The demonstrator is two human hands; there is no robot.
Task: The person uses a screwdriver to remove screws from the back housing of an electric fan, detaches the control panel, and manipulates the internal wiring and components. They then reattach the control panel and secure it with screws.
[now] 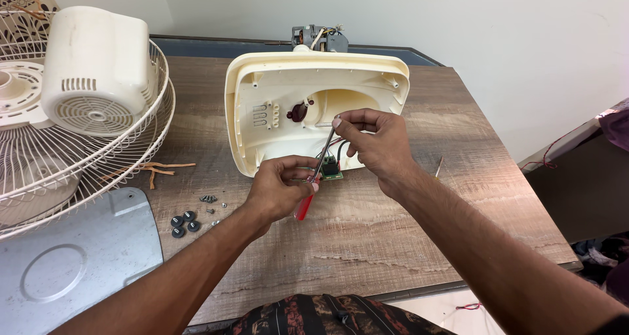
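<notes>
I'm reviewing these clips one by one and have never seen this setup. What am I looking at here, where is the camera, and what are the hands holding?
There is no machine: a person works with bare hands, filmed by one camera worn on the head, looking down at a wooden table. A cream plastic fan base lies there with its hollow inside showing. The left hand grips a red-handled screwdriver; the right hand pinches the shaft near its top. Its tip meets a small green circuit board at the base's edge. To the left lie wire fan guards, a cream motor cover, a grey metal plate, black round feet and loose screws.
</notes>
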